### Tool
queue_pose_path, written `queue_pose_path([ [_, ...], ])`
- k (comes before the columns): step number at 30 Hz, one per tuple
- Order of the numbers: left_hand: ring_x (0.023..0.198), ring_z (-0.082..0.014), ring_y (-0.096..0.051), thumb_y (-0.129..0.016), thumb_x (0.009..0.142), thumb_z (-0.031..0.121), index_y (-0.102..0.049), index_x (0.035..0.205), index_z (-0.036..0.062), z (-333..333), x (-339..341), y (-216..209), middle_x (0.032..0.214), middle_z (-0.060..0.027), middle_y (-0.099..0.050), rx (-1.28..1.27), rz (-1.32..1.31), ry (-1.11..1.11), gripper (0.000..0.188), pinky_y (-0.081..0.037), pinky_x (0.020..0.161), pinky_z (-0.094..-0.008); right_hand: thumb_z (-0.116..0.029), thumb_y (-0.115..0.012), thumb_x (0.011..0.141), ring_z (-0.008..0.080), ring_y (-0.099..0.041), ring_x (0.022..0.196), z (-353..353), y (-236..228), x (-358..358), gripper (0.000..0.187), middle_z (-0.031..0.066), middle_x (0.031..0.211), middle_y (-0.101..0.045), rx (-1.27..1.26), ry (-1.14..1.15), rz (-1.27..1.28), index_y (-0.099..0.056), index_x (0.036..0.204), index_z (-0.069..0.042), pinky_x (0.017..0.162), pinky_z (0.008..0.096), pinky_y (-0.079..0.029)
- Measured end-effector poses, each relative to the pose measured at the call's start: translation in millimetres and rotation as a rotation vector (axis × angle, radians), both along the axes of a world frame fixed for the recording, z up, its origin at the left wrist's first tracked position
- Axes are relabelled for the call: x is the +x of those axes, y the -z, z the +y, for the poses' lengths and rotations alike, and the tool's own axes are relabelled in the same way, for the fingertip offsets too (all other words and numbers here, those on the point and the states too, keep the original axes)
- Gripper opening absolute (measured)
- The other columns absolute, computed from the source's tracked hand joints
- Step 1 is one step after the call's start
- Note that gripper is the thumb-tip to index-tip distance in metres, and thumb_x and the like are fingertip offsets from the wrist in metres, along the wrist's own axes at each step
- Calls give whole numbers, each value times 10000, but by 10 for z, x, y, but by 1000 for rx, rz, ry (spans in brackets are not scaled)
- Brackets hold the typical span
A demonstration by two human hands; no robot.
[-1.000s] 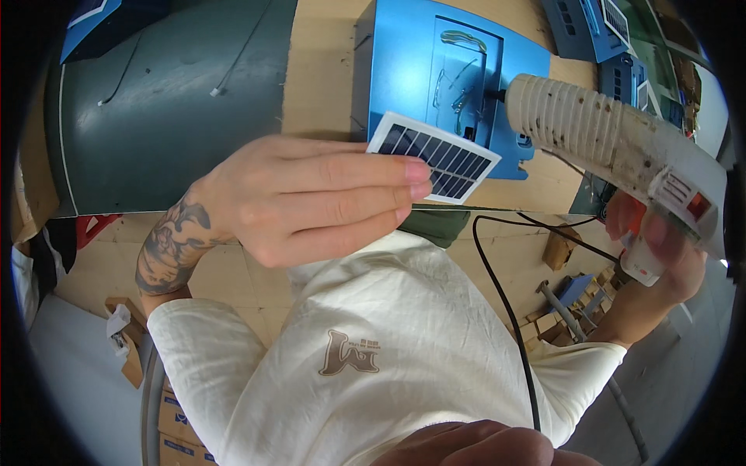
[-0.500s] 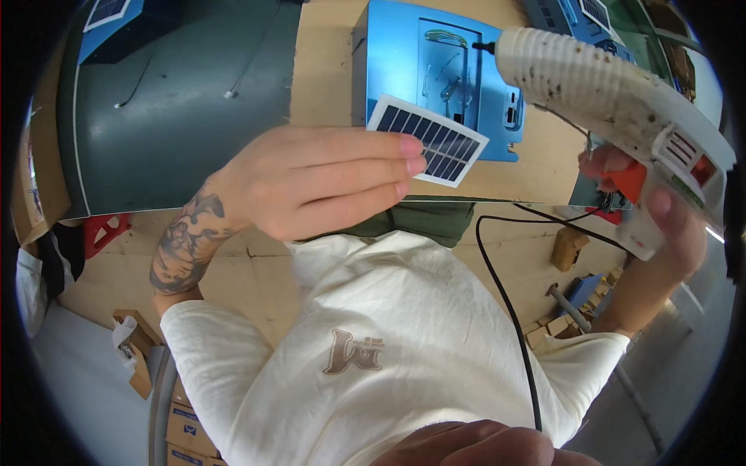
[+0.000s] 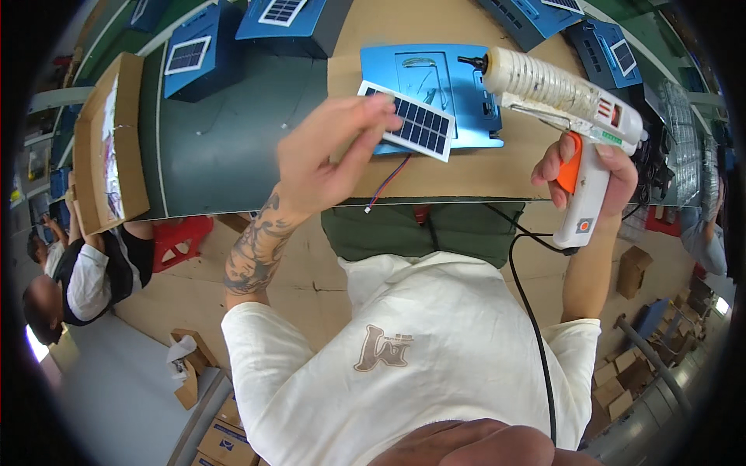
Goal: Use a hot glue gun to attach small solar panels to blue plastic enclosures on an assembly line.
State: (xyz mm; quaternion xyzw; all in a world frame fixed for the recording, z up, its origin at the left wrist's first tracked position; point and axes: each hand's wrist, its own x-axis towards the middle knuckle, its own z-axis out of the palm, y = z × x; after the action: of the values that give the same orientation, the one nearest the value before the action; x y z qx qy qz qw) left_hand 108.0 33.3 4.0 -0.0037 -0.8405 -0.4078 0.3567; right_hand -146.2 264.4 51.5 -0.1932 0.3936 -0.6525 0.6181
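My left hand (image 3: 322,155) pinches the left end of a small white-framed solar panel (image 3: 426,130) between thumb and fingers. The panel is tilted and hides part of a blue housing (image 3: 475,124) behind it. Red and dark wires (image 3: 388,186) with a small white plug hang below the panel. A white glue gun (image 3: 552,85) is in my right hand (image 3: 619,182), fingers around its grip and by the orange trigger. Its dark nozzle points left, above the housing. Clear glue strands (image 3: 420,62) show in the housing's recessed area.
Blue housings with solar panels stand at the far left (image 3: 291,35) and far right (image 3: 610,58). Cardboard (image 3: 350,58) covers the middle of the table. An open carton (image 3: 132,147) sits at the left edge. The gun's black cable (image 3: 528,326) runs down past my shirt. Another person (image 3: 101,268) is at left.
My left hand has turned from fingers laid straight over the panel to a pinch at its end. The wires below the panel now show. The view has shifted, showing more of the table.
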Motion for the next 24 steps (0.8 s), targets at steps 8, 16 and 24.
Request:
queue_pose_path([
  [8,847,-143,-654,-625,865,-53,-542,1328,-12,-276,-486,-158,853,-79,-685,172,7,95,472,-506,816,-272,-340,-527,825,386,-625,655,512,512,211,401,243,797,-604,-144,224,-205,-555,927,47,500,357,-518],
  [16,809,-96,-610,-646,875,-19,-588,1283,-6,-402,-644,-270,807,-29,-649,214,-259,237,412,-498,789,-252,-331,-530,820,307,-624,521,778,686,258,392,242,817,-626,-208,240,-303,-585,919,44,818,418,-522],
  [24,1064,-255,-645,-680,802,-64,-690,1114,35,-349,-702,-312,1124,-113,-661,-274,-293,287,327,-516,928,-351,-329,-537,796,307,-615,500,744,716,298,392,251,775,-627,-202,265,-313,-597,879,49,755,422,-540],
])
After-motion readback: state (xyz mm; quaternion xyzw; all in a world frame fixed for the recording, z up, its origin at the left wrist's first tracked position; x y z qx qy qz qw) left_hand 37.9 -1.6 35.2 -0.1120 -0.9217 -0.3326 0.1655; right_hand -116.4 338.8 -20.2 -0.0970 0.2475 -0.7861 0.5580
